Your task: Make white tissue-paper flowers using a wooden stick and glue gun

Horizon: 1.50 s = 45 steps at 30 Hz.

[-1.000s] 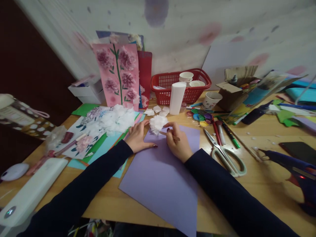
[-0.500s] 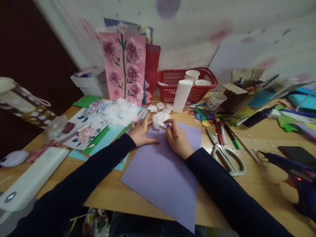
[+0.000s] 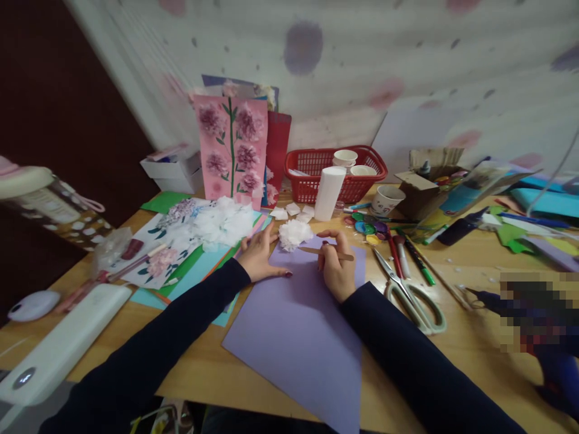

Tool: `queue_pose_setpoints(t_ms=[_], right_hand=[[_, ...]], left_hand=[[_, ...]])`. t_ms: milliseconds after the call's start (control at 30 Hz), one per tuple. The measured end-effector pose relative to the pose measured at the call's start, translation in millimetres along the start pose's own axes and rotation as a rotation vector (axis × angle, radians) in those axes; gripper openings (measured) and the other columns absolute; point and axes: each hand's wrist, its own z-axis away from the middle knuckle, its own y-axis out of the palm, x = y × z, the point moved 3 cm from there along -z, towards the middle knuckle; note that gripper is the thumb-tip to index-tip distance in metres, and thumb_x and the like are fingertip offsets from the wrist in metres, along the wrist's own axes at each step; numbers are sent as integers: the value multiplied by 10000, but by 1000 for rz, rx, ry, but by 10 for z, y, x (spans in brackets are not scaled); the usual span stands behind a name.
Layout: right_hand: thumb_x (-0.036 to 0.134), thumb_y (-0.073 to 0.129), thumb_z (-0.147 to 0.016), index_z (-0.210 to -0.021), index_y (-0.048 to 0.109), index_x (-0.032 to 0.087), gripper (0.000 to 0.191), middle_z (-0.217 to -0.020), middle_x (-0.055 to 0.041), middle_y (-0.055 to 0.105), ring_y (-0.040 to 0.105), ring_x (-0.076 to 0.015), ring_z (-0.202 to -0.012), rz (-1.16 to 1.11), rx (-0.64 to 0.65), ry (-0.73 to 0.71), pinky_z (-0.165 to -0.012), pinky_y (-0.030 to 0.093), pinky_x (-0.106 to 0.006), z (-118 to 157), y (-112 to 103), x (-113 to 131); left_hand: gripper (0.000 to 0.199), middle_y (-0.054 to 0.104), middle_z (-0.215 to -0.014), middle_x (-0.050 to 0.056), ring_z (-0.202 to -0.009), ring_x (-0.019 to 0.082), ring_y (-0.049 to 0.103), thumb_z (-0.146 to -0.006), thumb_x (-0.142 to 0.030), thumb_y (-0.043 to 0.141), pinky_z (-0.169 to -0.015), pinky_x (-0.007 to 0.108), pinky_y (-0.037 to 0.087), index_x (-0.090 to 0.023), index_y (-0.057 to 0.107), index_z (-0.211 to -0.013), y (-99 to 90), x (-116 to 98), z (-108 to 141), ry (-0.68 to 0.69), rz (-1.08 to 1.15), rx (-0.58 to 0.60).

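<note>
A purple sheet of paper point(image 3: 298, 337) lies on the desk, with a fluffy white tissue-paper flower point(image 3: 295, 234) at its far edge. Left of that flower, my left hand point(image 3: 259, 256) rests across the sheet's edge, fingers spread and holding nothing. My right hand point(image 3: 338, 268) pinches a flat wooden craft stick point(image 3: 312, 250), whose left tip points toward the flower's lower side. Several small white paper squares point(image 3: 293, 209) lie just behind the flower.
Scissors point(image 3: 414, 295), pens and paint pots point(image 3: 368, 226) lie to the right, near a blurred glue gun point(image 3: 556, 374). Behind stand a white roll point(image 3: 329, 194), a red basket point(image 3: 304, 188) and a pink flower picture point(image 3: 233, 147). Decorated papers point(image 3: 151, 241) and a white device point(image 3: 67, 343) lie left.
My right hand has drawn back to the right from the white flower, and more of the craft stick now shows. My left hand stays in place; the camera view has tilted up slightly.
</note>
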Motion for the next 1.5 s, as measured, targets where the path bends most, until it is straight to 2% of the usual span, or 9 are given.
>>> queue_pose_setpoints(t_ms=[100,200,267,433,600,767,1133,1333,1500], right_hand=[[171,402,-766,-928,495,205,191,-395,101,410,373,-121,-330,-44,-42,10,-365,260,-236,0,-24,7],[178,409,-762,-921,495,208,183,-391,101,413,372,-120,-324,-77,-78,20,-351,246,-229,-9,-41,7],[185,416,-761,-914,493,208,173,-383,105,406,367,-120,-321,-97,-96,29,-349,243,-226,-19,-46,-1],[204,410,-789,-946,473,201,170,-390,111,419,381,-117,-333,-100,4,24,-379,271,-223,-26,-1,-14],[206,392,-847,-1001,469,192,172,-468,96,477,468,-117,-408,101,226,-53,-468,358,-230,16,84,14],[207,370,-868,-1008,476,193,176,-481,93,447,411,-114,-387,211,191,-88,-433,307,-227,59,46,0],[176,368,-918,-1047,464,190,162,-555,63,519,457,-110,-396,532,294,-289,-418,340,-223,148,160,135],[149,382,-925,-1111,437,199,200,-806,-45,675,632,-143,-590,659,323,-413,-544,475,-247,153,213,122],[149,361,-929,-1130,417,186,211,-743,-28,648,610,-150,-552,714,339,-426,-503,444,-244,139,291,155]], left_hand=[[1070,508,-1392,174,-1356,371,335,-553,-475,818,-1045,583,243,-200,285,-1439,-91,16,-13,10,-2,-47],[423,662,-1185,100,-1194,299,516,-710,-387,709,-1007,483,340,-211,639,-1089,-351,120,-45,48,37,-258],[171,718,-939,59,-973,230,621,-774,-321,620,-940,395,408,-193,690,-862,-562,257,-57,22,122,-414],[222,638,-652,-10,-716,174,605,-701,-393,678,-766,307,443,-186,680,-783,-726,521,-62,-99,153,-315],[447,623,-756,12,-747,197,567,-627,-574,720,-798,369,388,-178,584,-782,-370,301,56,-47,-39,-146],[539,590,-761,16,-781,233,543,-647,-691,661,-773,385,358,-181,516,-748,-59,1,243,95,-192,-5],[232,642,-854,76,-843,237,565,-957,-285,431,-752,380,374,-154,568,-823,131,-172,401,237,-223,50],[245,662,-972,105,-908,250,583,-951,-196,403,-798,407,392,-133,552,-1134,181,-136,419,263,-190,9],[341,671,-928,105,-885,266,586,-946,-154,376,-750,413,383,-131,537,-1246,201,-153,401,318,-270,74]])
